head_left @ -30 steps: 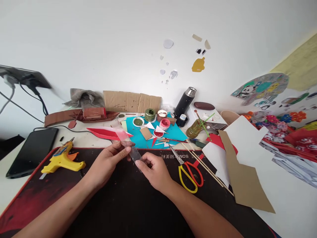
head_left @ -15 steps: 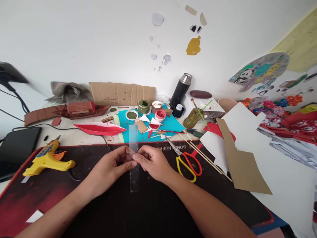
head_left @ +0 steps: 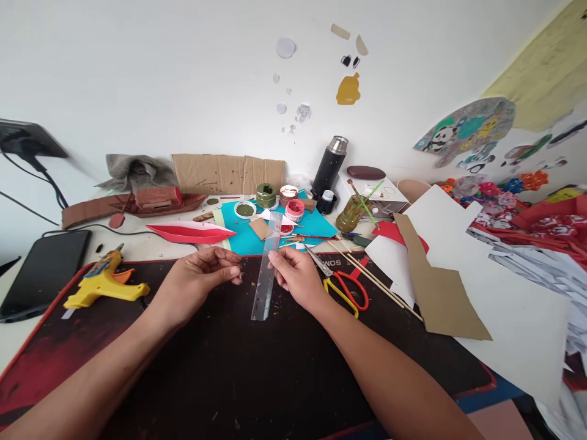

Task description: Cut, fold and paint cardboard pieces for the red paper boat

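My right hand pinches a clear plastic ruler near its middle, thumb on top. The ruler tilts, its upper end leaning right over the paint things. To its left, apart from it, my left hand has thumb and fingertips pressed together; whether something small sits between them I cannot make out. Beyond the hands, paint jars and lids stand on a blue sheet, among them a pink-red paint jar. Scissors with red and yellow handles lie right beside my right hand.
A yellow glue gun lies on the dark mat at left. Behind it are a red paper boat shape and a brown model boat. Wooden sticks, cardboard and a black flask stand or lie to the right.
My left hand has come away from the ruler. My right hand now holds the ruler alone, tilted and shifted right. The camera view has shifted slightly.
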{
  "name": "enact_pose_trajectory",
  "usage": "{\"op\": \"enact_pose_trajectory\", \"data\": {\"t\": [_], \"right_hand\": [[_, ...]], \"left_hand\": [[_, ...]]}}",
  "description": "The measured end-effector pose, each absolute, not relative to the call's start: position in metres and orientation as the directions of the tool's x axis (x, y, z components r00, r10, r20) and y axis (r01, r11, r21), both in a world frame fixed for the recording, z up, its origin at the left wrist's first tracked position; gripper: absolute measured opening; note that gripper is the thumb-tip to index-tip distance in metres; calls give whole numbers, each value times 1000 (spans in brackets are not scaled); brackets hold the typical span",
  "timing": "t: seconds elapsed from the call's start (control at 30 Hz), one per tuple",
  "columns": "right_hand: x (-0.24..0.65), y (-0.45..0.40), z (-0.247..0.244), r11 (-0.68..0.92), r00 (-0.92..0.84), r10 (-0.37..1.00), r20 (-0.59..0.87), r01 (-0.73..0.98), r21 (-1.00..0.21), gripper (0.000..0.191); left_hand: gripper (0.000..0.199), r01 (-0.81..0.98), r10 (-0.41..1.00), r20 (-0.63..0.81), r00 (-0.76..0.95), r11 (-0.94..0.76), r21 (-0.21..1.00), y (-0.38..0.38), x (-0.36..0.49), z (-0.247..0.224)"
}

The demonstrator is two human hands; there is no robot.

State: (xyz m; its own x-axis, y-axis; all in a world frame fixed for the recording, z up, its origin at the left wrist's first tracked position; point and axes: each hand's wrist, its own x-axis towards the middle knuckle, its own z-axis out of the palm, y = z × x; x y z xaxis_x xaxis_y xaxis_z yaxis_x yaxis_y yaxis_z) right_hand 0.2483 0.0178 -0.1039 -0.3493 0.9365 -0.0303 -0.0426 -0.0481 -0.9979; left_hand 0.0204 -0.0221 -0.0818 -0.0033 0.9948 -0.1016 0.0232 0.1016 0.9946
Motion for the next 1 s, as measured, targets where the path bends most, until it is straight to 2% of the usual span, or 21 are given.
{"op": "enact_pose_trajectory", "data": {"t": [0.13,0.27,0.4,0.63,0.77,1.0], "right_hand": [[249,18,-104,13,-330,944,16,-9,-1000,55],[250,20,-105,26,-306,952,29,-16,-1000,57],[250,22,-105,4,-291,957,21,-62,-998,59],[250,21,-103,-1,-282,959,25,-94,-996,58],[249,20,-102,-11,-300,954,18,-94,-995,57],[246,19,-105,-19,-311,950,9,-87,-996,58]], "left_hand": [[43,-1,998,-58,-16,58,998,-22,25,-84],[53,21,998,-57,-39,57,998,-20,27,-90],[61,164,996,-83,-24,86,983,-18,24,-94],[41,464,991,134,18,-127,877,-19,23,-95],[41,543,990,131,55,-140,828,-21,25,-90],[46,680,997,74,-19,-42,732,-23,23,-87]]}}
